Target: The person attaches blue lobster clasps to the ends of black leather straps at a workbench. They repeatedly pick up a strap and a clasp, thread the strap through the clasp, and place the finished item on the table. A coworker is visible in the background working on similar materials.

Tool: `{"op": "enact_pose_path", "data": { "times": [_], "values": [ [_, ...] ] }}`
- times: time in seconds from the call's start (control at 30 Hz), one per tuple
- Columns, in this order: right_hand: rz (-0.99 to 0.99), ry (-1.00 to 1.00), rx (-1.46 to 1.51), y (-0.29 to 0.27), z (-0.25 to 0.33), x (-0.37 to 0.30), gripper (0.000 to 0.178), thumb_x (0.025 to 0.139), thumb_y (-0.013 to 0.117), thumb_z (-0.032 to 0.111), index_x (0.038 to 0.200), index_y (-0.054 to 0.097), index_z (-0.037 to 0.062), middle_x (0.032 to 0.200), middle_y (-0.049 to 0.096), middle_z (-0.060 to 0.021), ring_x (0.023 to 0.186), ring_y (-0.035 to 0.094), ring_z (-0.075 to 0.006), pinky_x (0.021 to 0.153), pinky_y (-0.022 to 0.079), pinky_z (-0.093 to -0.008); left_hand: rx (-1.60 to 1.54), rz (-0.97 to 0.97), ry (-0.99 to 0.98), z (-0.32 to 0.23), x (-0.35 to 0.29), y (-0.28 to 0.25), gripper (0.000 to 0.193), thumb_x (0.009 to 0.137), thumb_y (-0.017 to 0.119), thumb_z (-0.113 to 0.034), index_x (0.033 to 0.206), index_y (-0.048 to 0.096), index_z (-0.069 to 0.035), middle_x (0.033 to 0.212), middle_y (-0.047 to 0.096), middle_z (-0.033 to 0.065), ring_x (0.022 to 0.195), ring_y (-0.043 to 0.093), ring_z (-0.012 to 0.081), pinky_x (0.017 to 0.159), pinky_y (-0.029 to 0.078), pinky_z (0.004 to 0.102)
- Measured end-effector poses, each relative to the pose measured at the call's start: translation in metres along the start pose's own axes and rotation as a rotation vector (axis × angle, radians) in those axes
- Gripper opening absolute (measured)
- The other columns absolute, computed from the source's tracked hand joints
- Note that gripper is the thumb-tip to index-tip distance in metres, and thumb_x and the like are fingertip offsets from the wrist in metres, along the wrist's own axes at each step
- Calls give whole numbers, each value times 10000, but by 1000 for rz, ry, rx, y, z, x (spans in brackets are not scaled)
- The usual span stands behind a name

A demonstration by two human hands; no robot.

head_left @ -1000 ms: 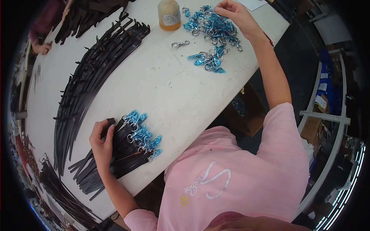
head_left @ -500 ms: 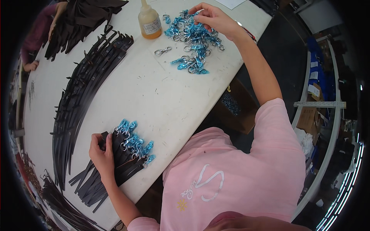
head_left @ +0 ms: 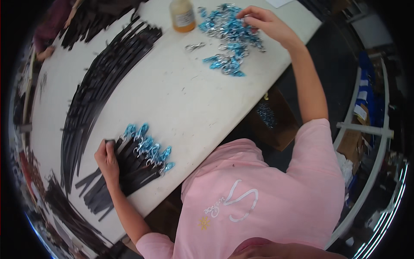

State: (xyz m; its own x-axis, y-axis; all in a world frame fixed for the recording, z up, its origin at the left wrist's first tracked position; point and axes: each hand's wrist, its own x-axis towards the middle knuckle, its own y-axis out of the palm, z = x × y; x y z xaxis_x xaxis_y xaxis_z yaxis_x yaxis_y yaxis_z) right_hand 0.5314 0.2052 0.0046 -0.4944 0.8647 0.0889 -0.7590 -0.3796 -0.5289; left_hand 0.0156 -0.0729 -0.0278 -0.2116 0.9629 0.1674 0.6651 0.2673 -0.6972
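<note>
Pinched in the left hand (head_left: 108, 162) at near left — apparently the end of a black strap (head_left: 110, 141), likely light and bendy, best taken near that end. Poised over blue-wrapped metal clasps (head_left: 224, 26), likely hard and slick, best gripped by bare metal — with the right hand (head_left: 268, 25) half-curled at far right; cannot tell whether holding one.

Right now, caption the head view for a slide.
Left hand holding flat black strapping, right hand at heaped blue-wrapped silver metal clasps.

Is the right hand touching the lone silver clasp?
Apart: the head view shows the right hand at the blue-wrapped clasp pile, with white tabletop between that pile and the lone silver clasp.
</note>
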Motion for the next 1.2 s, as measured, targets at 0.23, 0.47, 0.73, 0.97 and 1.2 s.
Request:
{"op": "enact_pose_path", "data": {
  "times": [0.23,0.47,0.73,0.97,1.2],
  "values": [
    [12,-72,-260,0,4,-27,307,1032,574,294,1261,664,110,1247,669,4,1136,592,-135,1009,449,-326,-141,-32,-158,21,-2,-26,477,1078,542,-352,744,453,-24,654,324,-52,635,281,59,536,238,278],
    [-70,-126,-454,28,29,-56,284,981,644,259,1195,682,76,1123,666,-70,1032,623,-205,912,489,-343,113,-22,-53,11,0,-16,362,1048,575,-248,812,515,19,674,444,38,668,404,102,600,352,287],
    [-177,-320,-674,87,37,-76,406,897,722,303,1231,651,83,1101,616,-98,1086,605,-288,937,507,-394,6,-129,-61,15,20,-10,257,1032,611,-213,918,659,13,734,546,-17,677,453,64,623,370,240],
    [-86,-28,-340,74,31,-46,286,907,683,206,1151,677,58,959,681,-60,754,663,-180,686,570,-331,7,-153,-42,21,32,-10,295,1035,616,-271,923,670,-4,743,550,-27,676,451,50,627,382,232],
    [-165,183,89,24,17,-19,233,955,656,198,1091,692,12,874,658,-23,655,617,-79,597,554,-230,39,-97,-21,17,25,2,308,1052,595,-241,928,653,35,731,536,-7,643,428,58,582,347,233]
  ]
}}
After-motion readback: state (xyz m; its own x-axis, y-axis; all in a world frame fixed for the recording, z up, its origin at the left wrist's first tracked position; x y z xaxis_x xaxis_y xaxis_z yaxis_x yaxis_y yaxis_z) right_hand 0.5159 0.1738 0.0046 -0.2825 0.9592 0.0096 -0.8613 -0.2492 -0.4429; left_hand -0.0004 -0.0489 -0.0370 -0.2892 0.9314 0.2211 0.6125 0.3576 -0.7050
